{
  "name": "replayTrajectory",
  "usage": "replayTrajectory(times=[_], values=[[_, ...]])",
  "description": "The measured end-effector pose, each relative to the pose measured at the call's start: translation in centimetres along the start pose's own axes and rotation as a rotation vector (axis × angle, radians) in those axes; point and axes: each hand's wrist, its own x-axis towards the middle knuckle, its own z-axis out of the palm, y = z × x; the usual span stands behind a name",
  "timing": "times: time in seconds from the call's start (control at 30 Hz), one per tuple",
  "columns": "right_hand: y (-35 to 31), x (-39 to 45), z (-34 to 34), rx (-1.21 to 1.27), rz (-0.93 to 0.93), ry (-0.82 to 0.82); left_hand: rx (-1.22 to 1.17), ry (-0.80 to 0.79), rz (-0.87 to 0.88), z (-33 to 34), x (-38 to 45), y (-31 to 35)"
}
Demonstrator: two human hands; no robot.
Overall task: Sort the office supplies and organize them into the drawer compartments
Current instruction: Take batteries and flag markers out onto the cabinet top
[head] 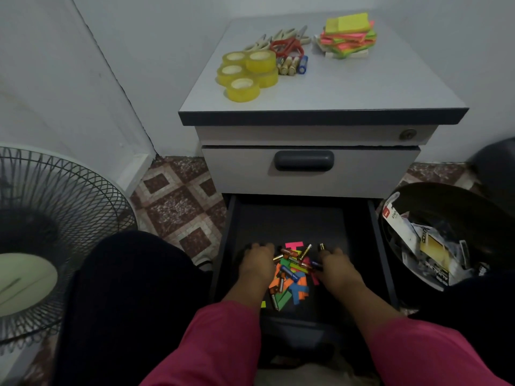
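The bottom drawer of a grey cabinet is pulled out and dark inside. A heap of batteries and coloured paper strips lies in its front half. My left hand is at the heap's left side, fingers curled down into it. My right hand is at the right side, fingers curled at a battery; what either hand holds is hidden. On the cabinet top sit several yellow tape rolls, scissors, a few batteries and a stack of sticky notes.
The drawer above is closed, with a dark handle. A black waste bin with torn packaging stands right of the open drawer. A floor fan stands at the left. My dark-clothed knee is beside the drawer's left wall.
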Motion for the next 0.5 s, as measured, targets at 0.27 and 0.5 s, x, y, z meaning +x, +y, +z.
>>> replayTrajectory(times=[0.27,0.5], values=[[0.05,0.43,-0.13,0.040,0.054,-0.020,-0.032,0.023,-0.019,0.41,0.17,0.01],[-0.03,0.26,-0.12,0.025,0.063,-0.038,0.042,0.001,-0.036,0.78,0.17,-0.04]])
